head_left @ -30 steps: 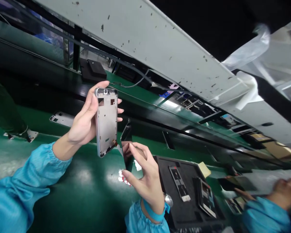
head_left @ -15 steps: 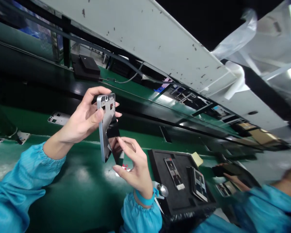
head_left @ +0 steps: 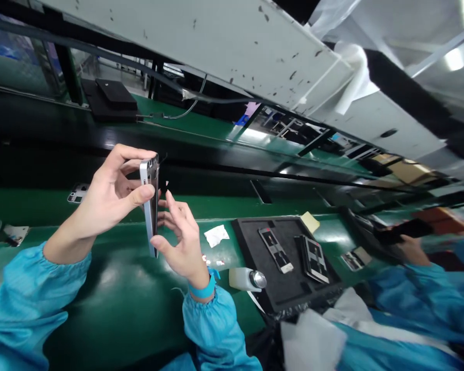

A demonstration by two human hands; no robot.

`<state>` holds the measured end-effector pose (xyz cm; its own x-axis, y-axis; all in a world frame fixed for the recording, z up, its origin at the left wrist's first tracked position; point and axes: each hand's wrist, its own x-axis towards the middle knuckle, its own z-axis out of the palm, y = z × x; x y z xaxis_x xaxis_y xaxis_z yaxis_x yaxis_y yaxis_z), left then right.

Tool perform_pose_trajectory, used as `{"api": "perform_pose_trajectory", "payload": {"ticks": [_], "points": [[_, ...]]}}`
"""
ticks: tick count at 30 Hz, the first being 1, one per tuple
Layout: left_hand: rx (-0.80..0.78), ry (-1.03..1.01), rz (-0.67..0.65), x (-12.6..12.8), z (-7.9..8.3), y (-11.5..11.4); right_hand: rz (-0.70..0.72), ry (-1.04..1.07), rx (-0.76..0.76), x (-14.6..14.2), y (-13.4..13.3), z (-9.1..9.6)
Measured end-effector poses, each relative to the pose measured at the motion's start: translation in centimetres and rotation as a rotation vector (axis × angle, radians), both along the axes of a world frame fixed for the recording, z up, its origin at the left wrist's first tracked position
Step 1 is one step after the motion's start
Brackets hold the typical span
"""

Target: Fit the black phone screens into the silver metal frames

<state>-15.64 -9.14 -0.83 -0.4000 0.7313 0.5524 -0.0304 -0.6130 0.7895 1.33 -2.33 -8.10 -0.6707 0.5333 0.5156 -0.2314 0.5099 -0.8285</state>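
A silver phone frame (head_left: 150, 206) stands upright, seen edge-on, above the green bench (head_left: 119, 288). My left hand (head_left: 110, 193) grips it from the left, thumb on its near edge and fingers over the top. My right hand (head_left: 180, 239) is closed against the frame's right face, pressing a thin black screen panel (head_left: 163, 186) onto it; only a sliver of the panel shows near the top. Both sleeves are blue.
A black tray (head_left: 255, 242) with phone parts lies to the right. Beside it lie a small white bottle (head_left: 245, 278), a white wipe (head_left: 216, 235) and a yellow pad (head_left: 310, 222). Another frame (head_left: 76, 194) rests at left. A co-worker's hand (head_left: 406, 247) works at right.
The frame turned from face-on to edge-on. My right hand brought the black panel up against its right face. The camera swung, showing the bottle and the wipe.
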Motion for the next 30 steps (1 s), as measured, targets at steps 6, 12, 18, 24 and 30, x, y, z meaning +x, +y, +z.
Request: {"api": "perform_pose_trajectory", "payload": {"ticks": [6,12,18,24,30], "points": [[0.007,0.004,0.018,-0.2,0.1,0.6,-0.062,-0.059,0.068,-0.5,0.4,-0.7],[-0.002,0.067,-0.019,0.4,-1.0,0.4,-0.082,-0.015,0.156,-0.8,0.9,-1.3],[-0.074,-0.209,-0.077,2.4,-2.0,1.4,-0.139,-0.031,0.248,-1.3,1.0,-1.6],[-0.231,-0.294,-0.276,4.0,-1.9,1.5,-0.22,0.11,-0.175,-0.1,1.5,1.1],[-0.344,-0.153,-0.345,6.0,-1.6,0.5,-0.08,-0.038,-0.499,1.5,1.7,2.4]]}}
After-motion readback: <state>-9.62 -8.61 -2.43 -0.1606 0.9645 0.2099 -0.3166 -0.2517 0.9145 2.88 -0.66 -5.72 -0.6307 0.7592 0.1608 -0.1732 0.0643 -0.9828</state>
